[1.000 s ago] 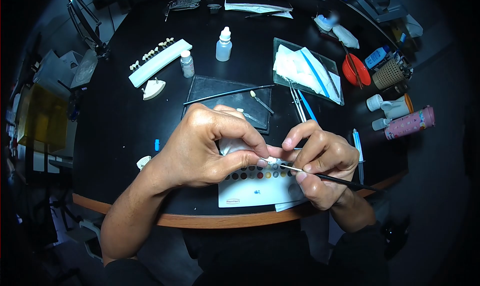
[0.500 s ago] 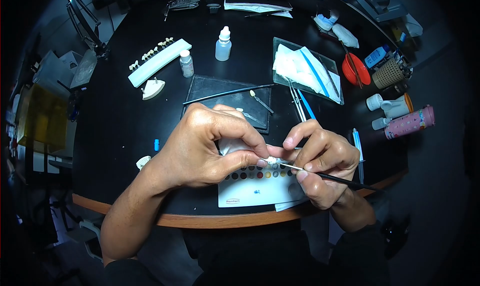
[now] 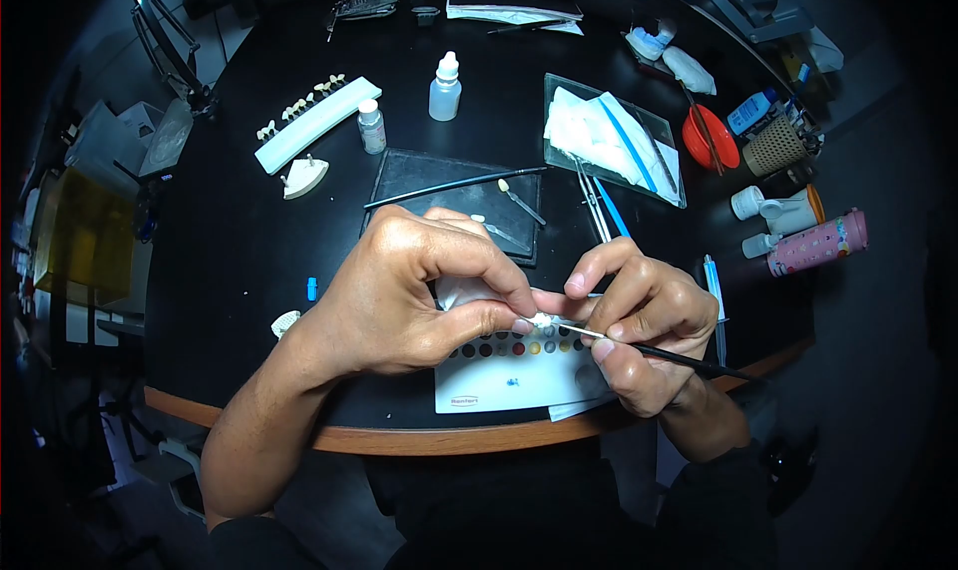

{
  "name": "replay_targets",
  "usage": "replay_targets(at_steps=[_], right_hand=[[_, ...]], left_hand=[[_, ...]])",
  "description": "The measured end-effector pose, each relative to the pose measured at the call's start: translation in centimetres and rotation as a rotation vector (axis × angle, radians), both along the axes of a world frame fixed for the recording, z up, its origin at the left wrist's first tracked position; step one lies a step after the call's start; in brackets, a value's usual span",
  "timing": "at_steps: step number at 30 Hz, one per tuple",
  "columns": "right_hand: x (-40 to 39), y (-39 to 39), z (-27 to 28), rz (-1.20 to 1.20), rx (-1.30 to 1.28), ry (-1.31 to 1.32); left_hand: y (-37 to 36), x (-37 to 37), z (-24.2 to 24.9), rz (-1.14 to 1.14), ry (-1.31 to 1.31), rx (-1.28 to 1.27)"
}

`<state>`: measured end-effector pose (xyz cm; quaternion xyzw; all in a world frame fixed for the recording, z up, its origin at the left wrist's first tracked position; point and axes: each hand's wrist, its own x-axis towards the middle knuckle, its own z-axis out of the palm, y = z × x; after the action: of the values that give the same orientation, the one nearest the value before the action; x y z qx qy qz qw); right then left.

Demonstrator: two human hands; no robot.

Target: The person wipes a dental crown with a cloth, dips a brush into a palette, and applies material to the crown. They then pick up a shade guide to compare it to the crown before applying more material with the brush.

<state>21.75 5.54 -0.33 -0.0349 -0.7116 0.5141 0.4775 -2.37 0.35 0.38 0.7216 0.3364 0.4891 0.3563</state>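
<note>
Between thumb and forefinger, my left hand (image 3: 429,290) pinches a small whitish tooth-like piece (image 3: 542,319). A thin brush (image 3: 659,354) with a dark handle is gripped in my right hand (image 3: 644,320), its tip pointing left and close to the piece; whether they touch is too small to tell. Under both hands lies a white palette sheet (image 3: 479,385) with rows of coloured dots. Behind them a dark slab (image 3: 419,176) bears a long black brush (image 3: 449,187) and a tooth sample on a pin (image 3: 519,201).
A dropper bottle (image 3: 445,93), a small vial (image 3: 371,129) and a white rack of tooth samples (image 3: 309,131) stand farther back. To the right are a glass tray with tissue (image 3: 589,131), tweezers (image 3: 595,206), a red bowl (image 3: 704,146) and a pink bottle (image 3: 823,244).
</note>
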Motion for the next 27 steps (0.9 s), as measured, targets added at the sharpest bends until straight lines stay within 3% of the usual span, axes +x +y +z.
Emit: replay_targets(at_steps=[20, 27], right_hand=[[-0.05, -0.02, -0.22, 0.018, -0.046, 0.018], [-0.21, -0.43, -0.27, 0.050, -0.279, 0.076]], left_hand=[[0.05, -0.03, 0.04, -0.029, -0.021, 0.019], [0.01, -0.26, 0.33, -0.049, 0.007, 0.051]])
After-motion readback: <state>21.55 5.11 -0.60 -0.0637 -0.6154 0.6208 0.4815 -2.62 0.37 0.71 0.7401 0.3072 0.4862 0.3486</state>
